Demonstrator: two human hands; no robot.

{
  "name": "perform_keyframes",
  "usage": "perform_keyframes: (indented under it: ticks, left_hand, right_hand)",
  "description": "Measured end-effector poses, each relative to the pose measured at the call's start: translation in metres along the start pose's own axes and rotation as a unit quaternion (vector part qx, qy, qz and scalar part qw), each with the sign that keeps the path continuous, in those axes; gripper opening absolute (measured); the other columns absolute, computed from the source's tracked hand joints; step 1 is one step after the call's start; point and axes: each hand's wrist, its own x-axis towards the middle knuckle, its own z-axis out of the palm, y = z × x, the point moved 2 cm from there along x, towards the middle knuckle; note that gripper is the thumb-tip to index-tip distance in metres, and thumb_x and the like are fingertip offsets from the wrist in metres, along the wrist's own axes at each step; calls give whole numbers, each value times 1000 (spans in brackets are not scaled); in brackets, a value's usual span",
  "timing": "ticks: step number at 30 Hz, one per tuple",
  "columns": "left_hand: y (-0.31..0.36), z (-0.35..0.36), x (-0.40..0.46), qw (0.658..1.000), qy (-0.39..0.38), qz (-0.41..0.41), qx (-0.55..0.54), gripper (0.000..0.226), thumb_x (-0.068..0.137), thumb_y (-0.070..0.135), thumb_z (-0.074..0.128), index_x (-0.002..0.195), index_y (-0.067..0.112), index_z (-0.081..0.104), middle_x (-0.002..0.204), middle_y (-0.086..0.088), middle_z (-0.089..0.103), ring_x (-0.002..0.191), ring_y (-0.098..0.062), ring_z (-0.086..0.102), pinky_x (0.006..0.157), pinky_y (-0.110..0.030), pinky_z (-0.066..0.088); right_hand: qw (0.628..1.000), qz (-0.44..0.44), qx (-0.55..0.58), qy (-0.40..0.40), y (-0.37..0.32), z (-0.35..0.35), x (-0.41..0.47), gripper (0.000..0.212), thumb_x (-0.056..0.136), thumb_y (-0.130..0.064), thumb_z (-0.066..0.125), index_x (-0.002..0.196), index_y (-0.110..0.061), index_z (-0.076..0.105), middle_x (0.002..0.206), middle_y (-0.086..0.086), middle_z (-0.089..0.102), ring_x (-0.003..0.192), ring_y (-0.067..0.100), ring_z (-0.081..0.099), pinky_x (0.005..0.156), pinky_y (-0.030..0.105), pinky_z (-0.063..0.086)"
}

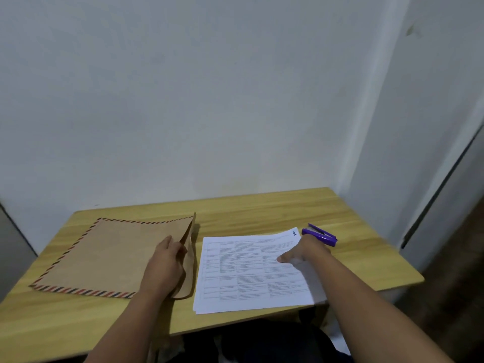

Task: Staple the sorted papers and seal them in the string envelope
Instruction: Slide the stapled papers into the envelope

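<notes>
A brown envelope [104, 255] with a red and blue striped border lies flat on the left of the wooden table [262, 208]. Its flap at the right end stands up, and my left hand [165, 263] holds that open end with the fingers tucked at the flap. A stack of white printed papers [246, 273] lies to the right of the envelope. My right hand [303, 251] rests on the stack's upper right part, thumb pressing on the sheets. A purple stapler [319, 234] lies just beyond that hand, next to the papers' top right corner.
The table stands against a pale wall in a corner. Its right edge [408, 271] drops off near a dark door frame. The front edge has a cutout below the papers, with dark clothing showing underneath.
</notes>
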Motion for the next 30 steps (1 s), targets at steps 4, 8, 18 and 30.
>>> perform_keyframes:
  ticks: [4, 8, 18, 30]
  left_hand:
    - [6, -3, -2, 1000, -1, -2, 0, 43, 95, 13, 51, 137, 15, 58, 138, -3, 58, 124, -26, 55, 96, -42, 51]
    - [11, -7, -5, 999, -21, -29, 3, 54, 92, 18, 54, 145, 19, 49, 146, -2, 54, 127, -23, 54, 100, -42, 51]
    - [19, -20, -4, 999, -16, -5, -31, 57, 92, 15, 52, 148, 23, 52, 137, -6, 65, 113, -27, 64, 94, -38, 54]
    - [25, -21, 3, 996, -54, -2, -73, 55, 90, 19, 50, 142, 37, 54, 123, 2, 73, 99, -22, 66, 79, -32, 52]
  right_hand:
    - [992, -67, 110, 12, -3, -4, -6, 32, 71, -27, 81, 90, -12, 60, 85, 2, 68, 77, 20, 64, 64, 30, 51]
    - [968, -130, 201, -69, -2, -11, -16, 54, 84, -3, 73, 134, -14, 56, 116, 10, 71, 92, 21, 67, 71, 34, 57]
    - [863, -256, 411, 141, -14, -100, -47, 42, 94, 7, 53, 120, -26, 54, 95, 12, 78, 72, 32, 71, 60, 32, 52]
    - [847, -312, 427, 52, -28, -105, -42, 26, 99, 4, 62, 94, -15, 80, 103, 0, 80, 99, 18, 68, 91, 29, 52]
